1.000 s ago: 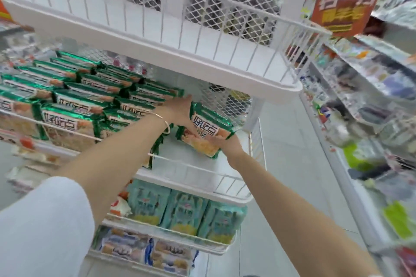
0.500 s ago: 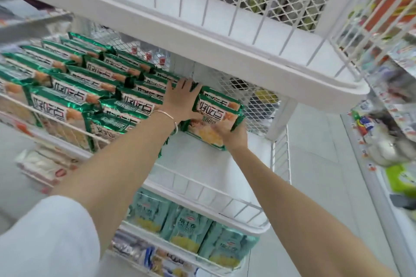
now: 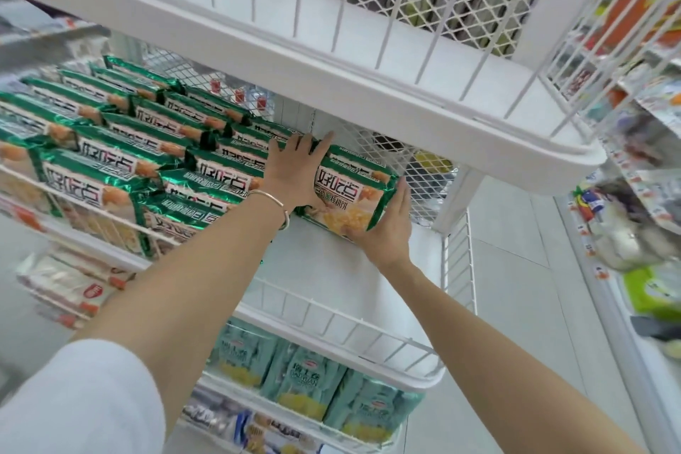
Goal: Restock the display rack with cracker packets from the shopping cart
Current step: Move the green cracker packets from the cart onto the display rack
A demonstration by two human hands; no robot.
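Observation:
A green cracker packet (image 3: 353, 192) lies tilted at the back of the white display rack's middle shelf (image 3: 342, 339), to the right of the stocked rows. My left hand (image 3: 294, 173) presses flat on its left end, fingers straight and spread. Cupping the lower right corner is my right hand (image 3: 387, 228), its fingers running up the packet's side and its thumb under it. Several rows of the same green packets (image 3: 121, 144) fill the shelf's left part. The shopping cart is out of view.
The upper shelf (image 3: 331, 59) hangs low over my hands. Bare shelf floor (image 3: 331, 280) lies in front of the packet, with a wire mesh back (image 3: 383, 144) behind it. Teal packets (image 3: 306, 387) fill the shelf below. Another goods shelf (image 3: 626, 195) lines the aisle at right.
Both hands have carried the packet deeper and leftward, up against the stocked rows. My left hand has spread flatter over its left end.

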